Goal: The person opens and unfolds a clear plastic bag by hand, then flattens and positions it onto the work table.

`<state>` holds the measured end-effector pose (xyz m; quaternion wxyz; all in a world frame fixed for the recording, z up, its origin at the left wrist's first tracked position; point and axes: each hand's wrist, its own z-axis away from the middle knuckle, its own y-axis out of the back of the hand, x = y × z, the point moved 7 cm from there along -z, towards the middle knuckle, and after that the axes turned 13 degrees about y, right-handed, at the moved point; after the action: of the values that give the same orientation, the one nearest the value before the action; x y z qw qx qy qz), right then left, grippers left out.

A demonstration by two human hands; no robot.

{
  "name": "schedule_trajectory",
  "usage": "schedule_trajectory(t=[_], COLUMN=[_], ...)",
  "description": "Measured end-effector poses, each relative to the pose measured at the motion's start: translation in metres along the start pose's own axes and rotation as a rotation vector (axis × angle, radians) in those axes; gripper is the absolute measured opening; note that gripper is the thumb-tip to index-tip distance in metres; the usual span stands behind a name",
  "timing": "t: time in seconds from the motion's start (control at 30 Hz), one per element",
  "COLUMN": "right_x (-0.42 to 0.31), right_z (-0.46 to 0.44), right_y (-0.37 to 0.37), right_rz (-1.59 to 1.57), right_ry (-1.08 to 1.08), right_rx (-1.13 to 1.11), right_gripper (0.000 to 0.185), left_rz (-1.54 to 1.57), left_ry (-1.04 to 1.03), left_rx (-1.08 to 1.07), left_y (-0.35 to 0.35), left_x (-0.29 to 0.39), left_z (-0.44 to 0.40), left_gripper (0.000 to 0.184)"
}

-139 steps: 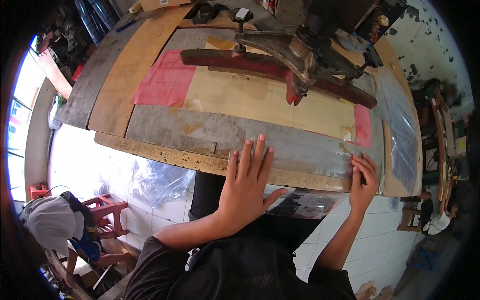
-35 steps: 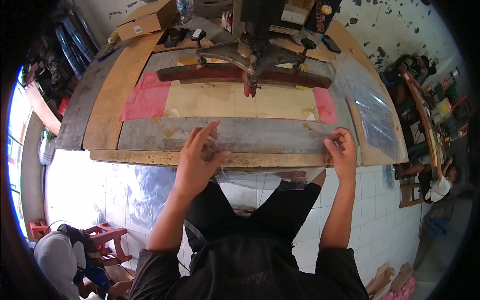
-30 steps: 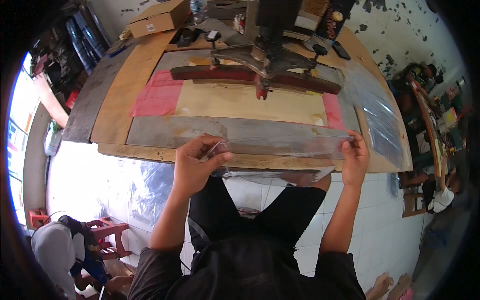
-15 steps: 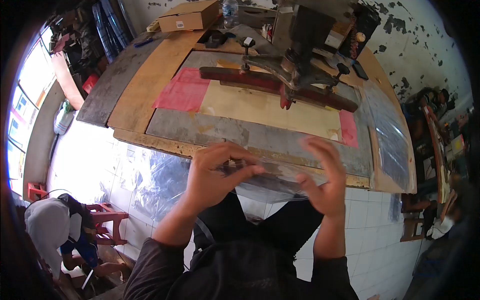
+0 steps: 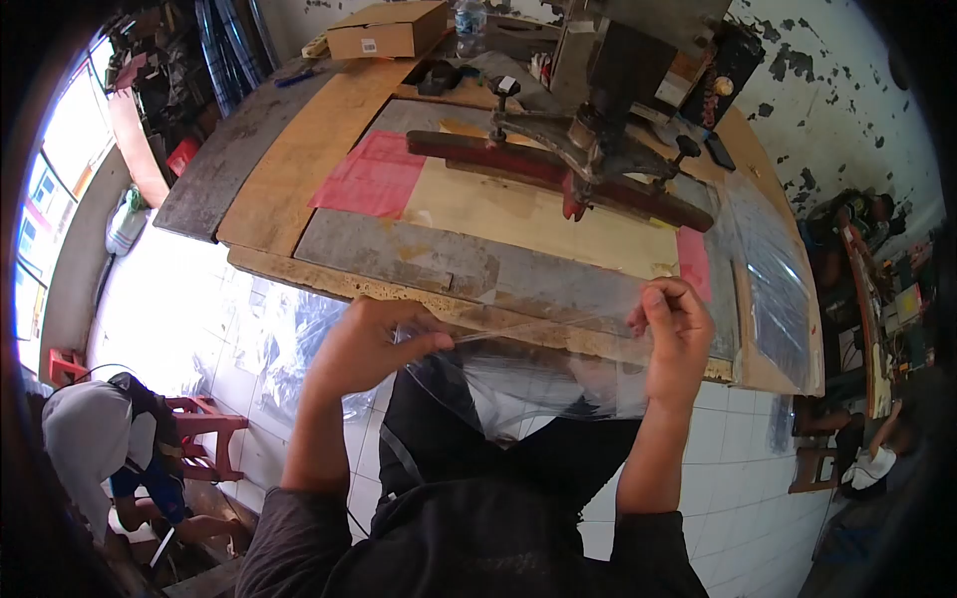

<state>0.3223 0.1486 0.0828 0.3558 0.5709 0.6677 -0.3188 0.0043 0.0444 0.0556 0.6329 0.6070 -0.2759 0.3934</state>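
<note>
Left hand (image 5: 379, 344) sideways; right hand (image 5: 679, 334) upright

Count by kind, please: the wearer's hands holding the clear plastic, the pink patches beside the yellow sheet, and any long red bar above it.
Hands holding clear plastic (left hand, right hand): 2
Pink patches: 2
Long red bar: 1
Total: 5

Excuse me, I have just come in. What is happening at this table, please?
A person holds thin clear plastic between the left hand and right hand, at the front edge of the worktable. Part of it hangs above the lap. Farther back, a red bar stands over a cream sheet, with pink pieces at its ends.
</note>
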Motion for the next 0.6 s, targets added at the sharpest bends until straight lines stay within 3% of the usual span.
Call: schedule_trajectory(t=[0.03, 0.1, 0.17, 0.23, 0.37, 0.43, 0.6], right_x=[0.004, 0.016, 0.024, 0.036, 0.067, 0.086, 0.101], right_z=[0.000, -0.001, -0.002, -0.004, -0.007, -0.003, 0.004], right_y=[0.004, 0.010, 0.011, 0.013, 0.013, 0.014, 0.024], right_rz=[-0.001, -0.055, -0.031, -0.006, 0.058, 0.095, 0.183], right_ry=[-0.001, -0.048, -0.060, -0.076, -0.069, -0.087, -0.148], right_rx=[0.000, 0.022, 0.016, 0.008, -0.078, -0.093, 0.004], right_gripper=[0.017, 0.019, 0.020, 0.020, 0.020, 0.021, 0.021], left_rz=[0.000, 0.299, 0.313, 0.485, 0.397, 0.503, 0.523], left_ry=[0.001, 0.052, 0.062, 0.058, 0.027, -0.036, -0.023], left_rx=[0.000, -0.008, 0.049, 0.104, 0.178, 0.101, 0.093], left_y=[0.004, 0.011, 0.013, 0.018, 0.029, 0.025, 0.012], left_x=[-0.003, -0.013, -0.021, -0.028, -0.028, -0.036, -0.066], left_z=[-0.001, -0.004, -0.014, -0.029, -0.062, -0.077, -0.093], left_gripper=[0.019, 0.015, 0.014, 0.022, 0.031, 0.030, 0.032])
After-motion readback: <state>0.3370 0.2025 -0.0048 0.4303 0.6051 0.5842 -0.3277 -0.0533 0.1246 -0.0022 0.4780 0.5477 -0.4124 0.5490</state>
